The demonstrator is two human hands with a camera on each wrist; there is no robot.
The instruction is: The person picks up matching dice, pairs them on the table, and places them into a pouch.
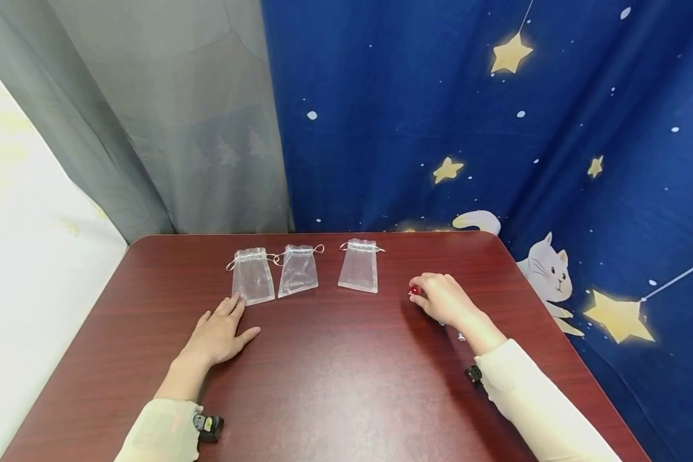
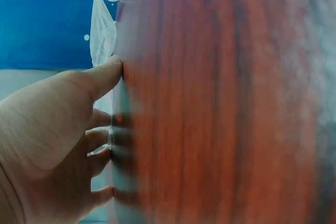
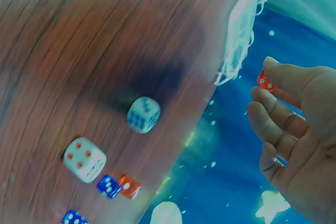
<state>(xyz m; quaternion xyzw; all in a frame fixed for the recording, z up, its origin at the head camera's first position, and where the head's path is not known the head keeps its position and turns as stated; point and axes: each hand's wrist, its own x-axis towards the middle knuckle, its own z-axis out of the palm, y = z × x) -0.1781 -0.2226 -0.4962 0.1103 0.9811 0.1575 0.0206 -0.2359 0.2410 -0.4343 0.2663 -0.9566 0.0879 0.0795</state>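
A red die point(image 3: 265, 81) with white dots is pinched between the thumb and fingers of my right hand point(image 1: 443, 299), raised over the right side of the table. Below that hand, in the right wrist view, lie a white die with blue dots point(image 3: 143, 115), a larger white die with red dots point(image 3: 84, 160), blue dice point(image 3: 108, 187) and an orange-red die point(image 3: 129, 187). My left hand point(image 1: 218, 333) rests on the table with fingers spread, its fingertips at the lower edge of the leftmost sheer drawstring bag point(image 1: 253, 277).
Two more sheer bags, a middle one point(image 1: 298, 272) and a right one point(image 1: 359, 266), lie flat near the back of the reddish-brown table point(image 1: 323, 359). Behind the table's far edge hangs a blue curtain point(image 1: 381, 128) with stars, beside a grey one point(image 1: 196, 115).
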